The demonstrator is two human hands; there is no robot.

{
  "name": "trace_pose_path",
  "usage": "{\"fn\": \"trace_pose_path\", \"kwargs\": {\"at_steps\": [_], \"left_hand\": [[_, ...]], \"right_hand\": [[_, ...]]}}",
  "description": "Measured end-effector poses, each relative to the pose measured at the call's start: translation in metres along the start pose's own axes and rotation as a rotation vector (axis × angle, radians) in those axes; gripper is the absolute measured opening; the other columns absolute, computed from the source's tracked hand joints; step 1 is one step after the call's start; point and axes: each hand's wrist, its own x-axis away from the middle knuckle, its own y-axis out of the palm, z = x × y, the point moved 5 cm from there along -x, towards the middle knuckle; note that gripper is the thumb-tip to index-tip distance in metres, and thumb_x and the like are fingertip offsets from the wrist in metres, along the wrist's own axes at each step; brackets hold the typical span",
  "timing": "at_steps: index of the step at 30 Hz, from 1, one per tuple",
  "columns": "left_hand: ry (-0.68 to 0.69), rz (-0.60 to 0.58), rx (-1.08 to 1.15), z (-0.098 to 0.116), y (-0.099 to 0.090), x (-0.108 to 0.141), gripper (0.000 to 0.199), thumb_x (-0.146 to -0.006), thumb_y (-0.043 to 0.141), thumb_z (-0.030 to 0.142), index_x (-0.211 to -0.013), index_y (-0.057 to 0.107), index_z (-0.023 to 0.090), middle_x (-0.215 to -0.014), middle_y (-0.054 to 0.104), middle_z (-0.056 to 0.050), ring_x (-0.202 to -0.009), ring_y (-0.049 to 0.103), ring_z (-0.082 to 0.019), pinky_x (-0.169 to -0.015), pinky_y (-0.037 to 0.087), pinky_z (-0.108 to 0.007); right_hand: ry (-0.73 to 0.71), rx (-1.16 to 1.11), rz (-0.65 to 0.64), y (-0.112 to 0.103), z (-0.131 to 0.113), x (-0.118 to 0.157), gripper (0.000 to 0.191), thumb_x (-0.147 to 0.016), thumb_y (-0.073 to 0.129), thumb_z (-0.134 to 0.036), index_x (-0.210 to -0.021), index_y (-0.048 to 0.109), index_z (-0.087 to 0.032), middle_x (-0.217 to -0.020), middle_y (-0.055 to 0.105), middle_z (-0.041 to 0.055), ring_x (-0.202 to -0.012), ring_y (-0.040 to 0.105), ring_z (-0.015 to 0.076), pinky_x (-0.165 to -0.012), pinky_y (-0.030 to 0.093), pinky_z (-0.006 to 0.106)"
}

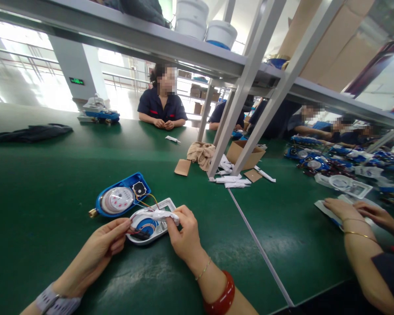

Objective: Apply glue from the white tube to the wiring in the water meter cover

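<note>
On the green table, a blue meter body (116,200) with a round white dial and a brass fitting lies open. Thin wires link it to a white cover (167,204) beside it, which holds a blue disc and a coil. My left hand (110,240) pinches dark and red wires at the cover's left edge. In my right hand (184,227) is a white crumpled tube (162,215), held between thumb and fingers over the cover. The tube's tip is too small to make out.
Metal shelf posts (238,94) rise beyond the hands, with white tubes (233,180), a beige cloth (201,154) and a cardboard box (244,153) at their base. A co-worker's hands (344,210) work at right, near piled meters (315,164). Another person (162,103) sits opposite.
</note>
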Motion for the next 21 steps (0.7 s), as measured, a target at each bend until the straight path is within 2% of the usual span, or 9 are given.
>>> {"fn": "trace_pose_path", "kwargs": {"at_steps": [5, 13, 17, 21], "left_hand": [[0.000, -0.003, 0.007, 0.0001, -0.0002, -0.0004, 0.040, -0.059, 0.087, 0.041, -0.075, 0.066, 0.011, -0.066, 0.061, 0.001, -0.040, 0.033, 0.001, -0.036, 0.026, -0.011], [0.066, -0.037, 0.010, 0.0032, 0.0052, 0.0014, 0.031, -0.067, 0.081, 0.035, -0.074, 0.063, 0.010, -0.065, 0.060, 0.000, -0.039, 0.031, 0.002, -0.037, 0.019, -0.013], [0.067, -0.057, 0.082, 0.0025, 0.0063, -0.0013, 0.033, -0.065, 0.082, 0.035, -0.074, 0.062, 0.010, -0.066, 0.061, -0.001, -0.038, 0.030, 0.002, -0.038, 0.014, -0.016], [0.064, -0.024, 0.088, 0.0022, 0.0036, -0.0022, 0.037, -0.061, 0.084, 0.037, -0.073, 0.060, 0.010, -0.065, 0.061, -0.002, -0.037, 0.031, 0.002, -0.039, 0.012, -0.018]], "right_hand": [[-0.005, 0.022, 0.000, -0.0006, -0.0002, -0.0002, 0.020, -0.087, 0.053, -0.022, -0.069, 0.061, -0.019, -0.075, 0.057, 0.0026, -0.072, 0.054, 0.0150, -0.066, 0.043, 0.028], [-0.023, 0.021, -0.026, -0.0016, 0.0003, 0.0007, 0.021, -0.089, 0.051, -0.023, -0.074, 0.065, -0.018, -0.077, 0.059, 0.0042, -0.071, 0.056, 0.0151, -0.061, 0.043, 0.028], [-0.027, -0.009, -0.027, -0.0025, 0.0020, -0.0017, 0.019, -0.088, 0.056, -0.025, -0.072, 0.064, -0.019, -0.074, 0.057, 0.0035, -0.067, 0.054, 0.0150, -0.056, 0.041, 0.027], [-0.057, 0.001, -0.018, -0.0039, 0.0018, -0.0043, 0.018, -0.086, 0.058, -0.026, -0.070, 0.063, -0.020, -0.071, 0.056, 0.0021, -0.063, 0.053, 0.0143, -0.055, 0.042, 0.028]]}}
